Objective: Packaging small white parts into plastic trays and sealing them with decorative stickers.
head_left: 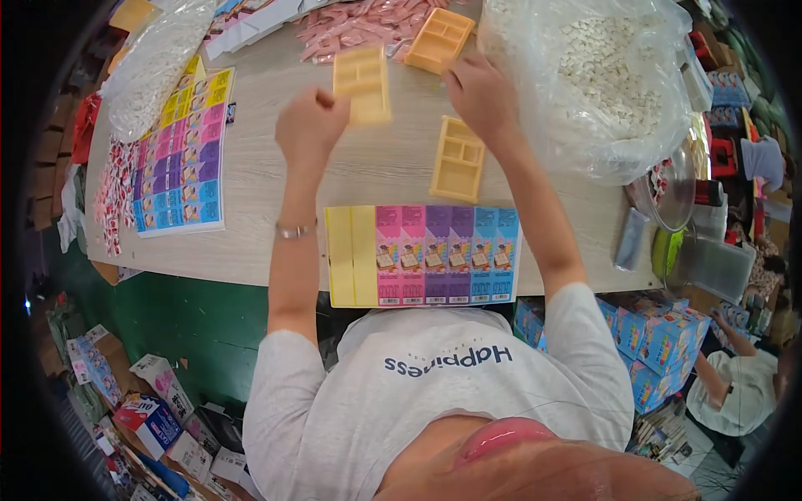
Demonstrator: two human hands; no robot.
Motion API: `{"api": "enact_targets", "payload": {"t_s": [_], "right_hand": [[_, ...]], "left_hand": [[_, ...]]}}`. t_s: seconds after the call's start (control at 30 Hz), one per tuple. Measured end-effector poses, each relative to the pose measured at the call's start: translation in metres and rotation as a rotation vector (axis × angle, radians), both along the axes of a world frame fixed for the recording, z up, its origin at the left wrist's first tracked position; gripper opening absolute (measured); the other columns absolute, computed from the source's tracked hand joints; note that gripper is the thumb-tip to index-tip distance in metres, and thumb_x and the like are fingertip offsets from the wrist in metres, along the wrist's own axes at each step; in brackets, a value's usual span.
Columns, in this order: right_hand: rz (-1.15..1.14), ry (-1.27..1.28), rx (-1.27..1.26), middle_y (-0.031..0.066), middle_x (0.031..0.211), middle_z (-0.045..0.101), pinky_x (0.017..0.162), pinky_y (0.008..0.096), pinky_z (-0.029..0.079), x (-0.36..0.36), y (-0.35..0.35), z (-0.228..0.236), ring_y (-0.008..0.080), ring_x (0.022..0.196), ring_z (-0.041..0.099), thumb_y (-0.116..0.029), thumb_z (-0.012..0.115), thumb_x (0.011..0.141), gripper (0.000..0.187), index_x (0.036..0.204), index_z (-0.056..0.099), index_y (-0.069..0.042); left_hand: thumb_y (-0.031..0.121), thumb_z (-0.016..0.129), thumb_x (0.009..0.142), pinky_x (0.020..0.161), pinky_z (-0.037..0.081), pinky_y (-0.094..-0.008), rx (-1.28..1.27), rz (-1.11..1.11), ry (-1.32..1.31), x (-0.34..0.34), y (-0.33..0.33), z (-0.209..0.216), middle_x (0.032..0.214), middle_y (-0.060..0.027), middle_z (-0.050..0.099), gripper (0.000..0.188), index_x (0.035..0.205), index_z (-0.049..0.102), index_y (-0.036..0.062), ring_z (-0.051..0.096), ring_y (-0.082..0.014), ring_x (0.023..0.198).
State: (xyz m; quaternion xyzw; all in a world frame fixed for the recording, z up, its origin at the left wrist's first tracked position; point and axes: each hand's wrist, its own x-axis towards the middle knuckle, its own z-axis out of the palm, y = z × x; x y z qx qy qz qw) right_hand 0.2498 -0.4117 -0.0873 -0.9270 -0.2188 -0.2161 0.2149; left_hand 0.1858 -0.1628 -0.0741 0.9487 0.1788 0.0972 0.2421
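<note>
My left hand (pixel 313 125) is closed on the edge of a pale yellow compartment tray (pixel 362 83), slightly blurred and raised over the table. My right hand (pixel 484 98) has its fingers curled by the near edge of an orange-yellow compartment tray (pixel 440 40), which seems stacked on others. What its fingertips hold, if anything, is hidden. Another yellow tray (pixel 458 159) lies on the table between my forearms. Closer to me, at the table's front edge, rests a printed sheet (pixel 426 255) with yellow, pink, purple and blue strips.
A big clear bag of small white pieces (pixel 601 83) stands right; a similar bag (pixel 163 71) lies left. Pink wrapped strips (pixel 359 25) are heaped at the back. A stack of printed sheets (pixel 184 159) sits left, beside small red-and-white packets (pixel 119 192). Blue boxes (pixel 656 334) are piled right.
</note>
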Motion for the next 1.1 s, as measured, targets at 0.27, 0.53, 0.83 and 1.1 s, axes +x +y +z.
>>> {"api": "enact_targets", "payload": {"t_s": [0.27, 0.53, 0.83, 1.1], "right_hand": [[-0.023, 0.112, -0.176, 0.0045, 0.097, 0.070, 0.079, 0.0445, 0.054, 0.071, 0.019, -0.047, 0.0290, 0.098, 0.065, -0.031, 0.064, 0.088, 0.021, 0.092, 0.076, -0.015], [0.023, -0.286, 0.033, 0.0054, 0.081, 0.069, 0.068, 0.0412, 0.053, 0.053, 0.014, -0.004, 0.0301, 0.076, 0.067, -0.023, 0.067, 0.086, 0.013, 0.086, 0.075, -0.014], [0.611, 0.083, -0.084, 0.0032, 0.082, 0.065, 0.060, 0.0372, 0.052, -0.100, 0.032, -0.044, 0.0232, 0.072, 0.065, -0.014, 0.075, 0.079, 0.008, 0.084, 0.070, -0.013], [0.027, -0.230, -0.045, 0.0073, 0.084, 0.067, 0.059, 0.0388, 0.051, 0.016, 0.032, -0.028, 0.0271, 0.072, 0.063, -0.018, 0.075, 0.083, 0.010, 0.087, 0.070, -0.009]], "left_hand": [[0.044, 0.067, 0.086, 0.083, 0.049, -0.0439, 0.175, -0.065, 0.146, -0.074, 0.014, -0.037, 0.106, -0.0073, 0.068, 0.035, 0.106, 0.067, 0.0150, 0.063, -0.0312, 0.099], [0.047, 0.053, 0.097, 0.119, 0.013, -0.0620, 0.264, -0.548, 0.010, -0.061, 0.025, -0.097, 0.165, 0.0017, 0.020, 0.069, 0.157, 0.028, 0.0233, 0.013, -0.0297, 0.153], [0.040, 0.051, 0.098, 0.119, 0.016, -0.0611, 0.277, -0.559, 0.013, -0.066, 0.044, -0.093, 0.165, -0.0010, 0.020, 0.065, 0.156, 0.030, 0.0212, 0.015, -0.0303, 0.153], [0.052, 0.054, 0.096, 0.120, 0.013, -0.0584, 0.261, -0.711, -0.068, -0.055, 0.014, -0.063, 0.162, -0.0030, 0.028, 0.067, 0.154, 0.035, 0.0252, 0.019, -0.0354, 0.150]]}}
